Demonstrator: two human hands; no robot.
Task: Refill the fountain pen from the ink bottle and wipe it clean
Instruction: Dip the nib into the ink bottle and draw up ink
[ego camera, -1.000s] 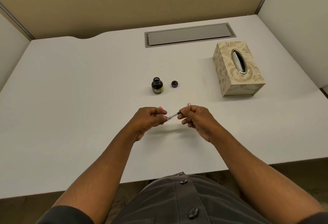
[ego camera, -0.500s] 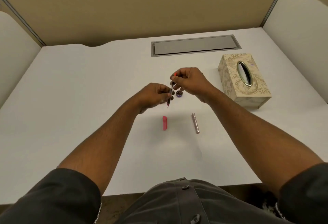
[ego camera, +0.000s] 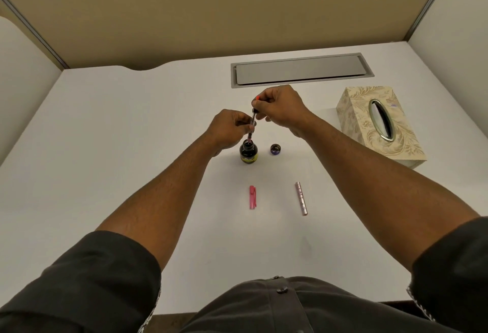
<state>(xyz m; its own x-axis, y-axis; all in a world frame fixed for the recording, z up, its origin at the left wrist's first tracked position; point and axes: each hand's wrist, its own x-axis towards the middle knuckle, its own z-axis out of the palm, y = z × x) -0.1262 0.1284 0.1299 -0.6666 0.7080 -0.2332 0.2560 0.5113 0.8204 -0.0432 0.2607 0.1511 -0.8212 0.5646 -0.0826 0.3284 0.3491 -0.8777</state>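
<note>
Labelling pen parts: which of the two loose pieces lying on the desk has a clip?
The pink cap, on the left. The silvery barrel to its right is longer, with no visible clip.

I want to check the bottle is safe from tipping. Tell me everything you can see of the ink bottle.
The ink bottle is small, round and dark, seemingly glass, with a yellowish label low on its side. It stands upright and uncapped on the white desk, its cap apart to its right. The pen section points down into its open mouth, held by the left hand and right hand. Neither hand clearly grips the bottle.
</note>
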